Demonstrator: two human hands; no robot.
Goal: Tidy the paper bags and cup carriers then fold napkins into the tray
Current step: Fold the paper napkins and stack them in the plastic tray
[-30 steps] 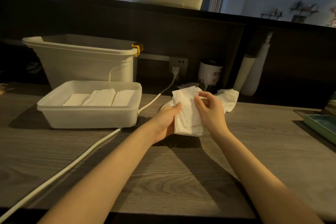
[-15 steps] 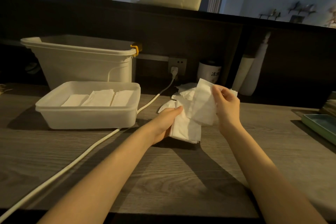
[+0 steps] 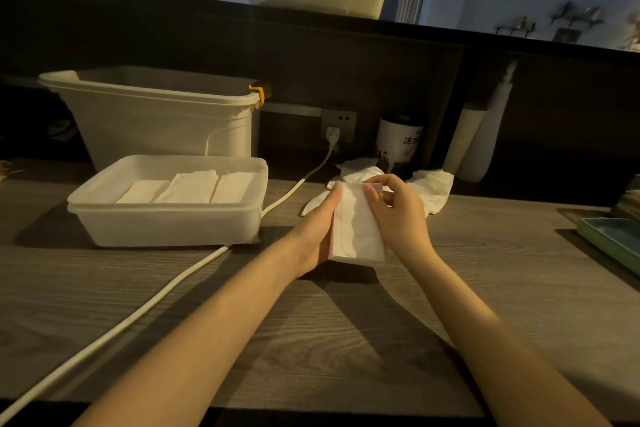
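Note:
A white paper napkin (image 3: pixel 356 232) is held folded between both hands above the wooden counter. My left hand (image 3: pixel 317 230) holds its left edge with the thumb on top. My right hand (image 3: pixel 396 215) pinches its upper right part with curled fingers. Loose unfolded napkins (image 3: pixel 433 189) lie crumpled just behind the hands. The white plastic tray (image 3: pixel 166 229) stands to the left, with three folded napkins (image 3: pixel 188 187) lying side by side inside it.
A white cable (image 3: pixel 145 314) runs from the wall socket (image 3: pixel 337 121) across the counter to the front left. A large white bin (image 3: pixel 152 121) stands behind the tray. A printed cup (image 3: pixel 398 146) and a white bottle (image 3: pixel 485 142) stand at the back; a green tray (image 3: pixel 613 239) lies far right.
My right hand lifted a napkin flap up and right, then brought it back down over the left hand; the napkin now lies folded narrower between both hands.

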